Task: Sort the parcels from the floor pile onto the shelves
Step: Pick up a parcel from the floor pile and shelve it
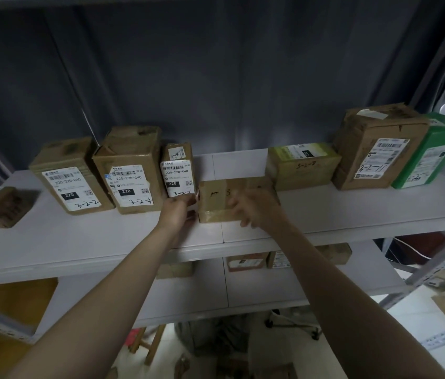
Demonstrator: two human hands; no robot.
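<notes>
Head cam, the only view I've got: the small brown cardboard parcel wrapped in clear tape (217,194) sits on the white upper shelf board (79,242), about in the middle of the row and closer to the front edge than its neighbours. The left hand (179,212) is on the parcel's left end, thumb up top and fingers curled round the lower corner, so that one's got a grip on it. The right hand (257,209) is over the front face with fingers drooping down, but it's smeared with blur, so I can't tell if it's actually gripping.

The parcel's left end is just beside the narrow upright carton marked 3-2-1 (177,170). Further left stand the brown cartons marked 3-2-4 (130,173) and 3-2-2 (69,176). Right of the parcel are a low box with a yellow-green top marked 3-2-8 (303,168), a tall battered brown carton (377,149) and a green box (434,154) leaning against it. The lower shelf (188,294) holds a few more boxes at the back.
</notes>
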